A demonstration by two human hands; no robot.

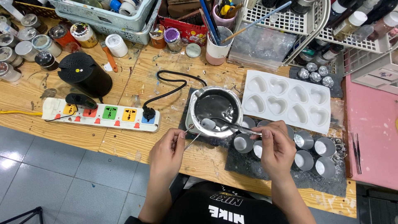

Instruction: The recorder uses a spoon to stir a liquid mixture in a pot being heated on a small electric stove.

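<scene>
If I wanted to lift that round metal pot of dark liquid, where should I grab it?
Probably by the thin wire handles jutting from the round metal pot toward the person, coming from the near, left side. The left hand already pinches them there; the rim is open, the pot full.

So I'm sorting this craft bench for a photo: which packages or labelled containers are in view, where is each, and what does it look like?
Red box: back centre, printed carton, red with colourful marks.
Round tin: back left, paint-spattered lid, yellowish label band.
White jar: beside the tin, plain white cylinder.
Purple-lidded jar: left of the red box, clear glass.
Bottles: back right in white rack, pale caps.
No screens or signs visible.
</scene>
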